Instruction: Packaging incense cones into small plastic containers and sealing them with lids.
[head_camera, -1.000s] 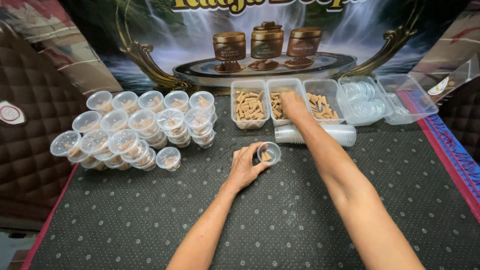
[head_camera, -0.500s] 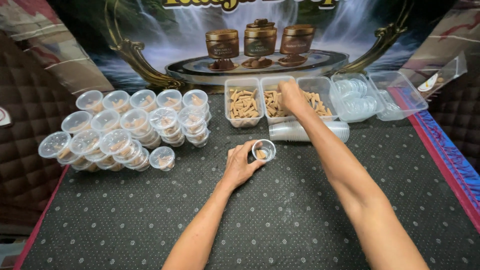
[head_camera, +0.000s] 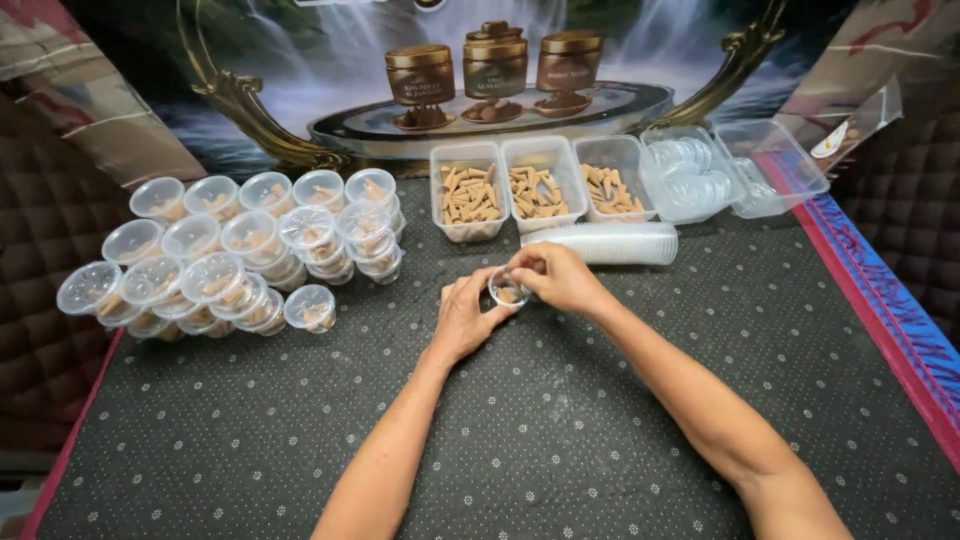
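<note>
Clear plastic cups with lids (head_camera: 235, 260) stand stacked in rows at the left of the dark dotted mat (head_camera: 560, 450). Near the middle, the left hand (head_camera: 465, 320) curls its fingers around a small clear cup (head_camera: 508, 288) and steadies it on the mat. The right hand (head_camera: 560, 278) pinches something at the cup's rim; what it pinches is hidden. Behind them lie a sleeve of empty cups (head_camera: 605, 243) and three trays of brown cones (head_camera: 535, 190).

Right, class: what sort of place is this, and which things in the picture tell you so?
Probably a small hand-packing table. Three trays of cones stand at the back, stacks of lidded cups are piled on the left, and both hands meet at one small cup.
</note>
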